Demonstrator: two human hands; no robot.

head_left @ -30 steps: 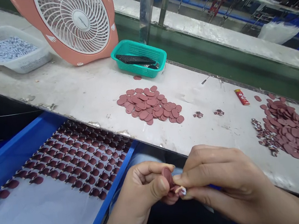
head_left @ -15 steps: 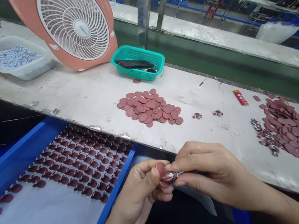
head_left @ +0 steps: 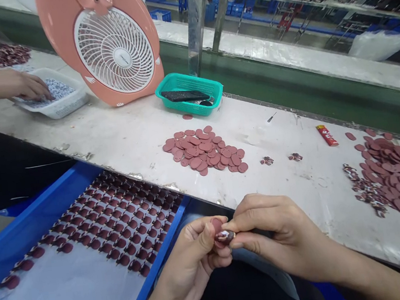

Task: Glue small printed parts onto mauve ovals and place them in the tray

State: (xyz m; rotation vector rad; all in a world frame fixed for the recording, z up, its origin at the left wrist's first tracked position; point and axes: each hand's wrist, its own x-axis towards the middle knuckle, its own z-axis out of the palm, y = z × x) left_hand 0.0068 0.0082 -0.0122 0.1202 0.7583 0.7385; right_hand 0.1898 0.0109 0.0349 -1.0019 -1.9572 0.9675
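Above my lap, my left hand (head_left: pixel 193 249) is closed, its thumb and fingers pinching a reddish-brown oval disc (head_left: pixel 216 224). Against the disc's lower part sits a small dark brown and white figure-like piece (head_left: pixel 225 236). My right hand (head_left: pixel 282 234) pinches the right end of that piece between thumb and forefinger, and its fingertips hide part of it. On the bench beyond lie a heap of like discs (head_left: pixel 205 151) and two small patterned pieces (head_left: pixel 266 160). At the right are another disc heap (head_left: pixel 397 171) and a cluster of small patterned pieces (head_left: pixel 365 191).
Left of my lap, a blue box (head_left: pixel 24 225) holds rows of brown pieces on a white sheet. An orange fan (head_left: pixel 61 55), a teal basket (head_left: pixel 188 108) and a red-yellow packet (head_left: pixel 327 135) stand or lie on the bench. A co-worker's hand (head_left: pixel 22 86) reaches into a white basket (head_left: pixel 68 105).
The view has shifted slightly, so bench things sit lower and a bit to the right. A bluish bit by my right fingertips no longer shows. The co-worker's hand has come into the white basket.
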